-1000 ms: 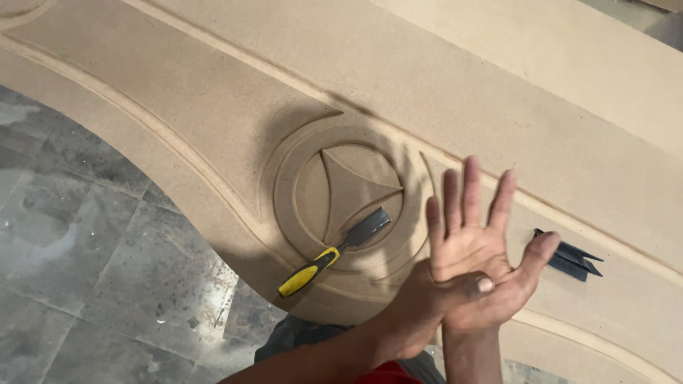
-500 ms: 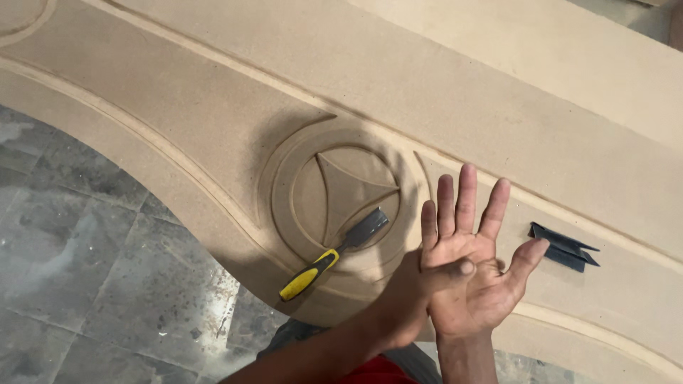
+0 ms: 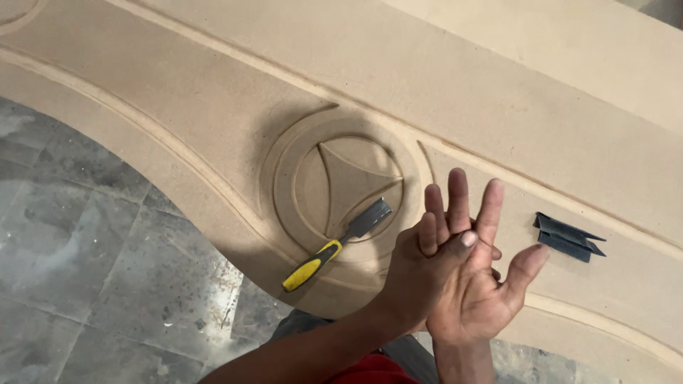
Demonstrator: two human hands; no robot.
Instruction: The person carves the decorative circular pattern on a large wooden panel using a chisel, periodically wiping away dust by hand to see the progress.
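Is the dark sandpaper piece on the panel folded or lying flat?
Folded. The dark sheet stands in creased ridges on the carved panel, right of the right hand, untouched.

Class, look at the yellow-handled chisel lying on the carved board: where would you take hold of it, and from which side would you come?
Grip the chisel by its yellow handle, coming from the lower left, where the handle end points toward the board's edge. The handle is rounded and thick; the flat metal blade points up-right onto the carved round medallion, so that end is probably best avoided. It lies flat, free of both hands.
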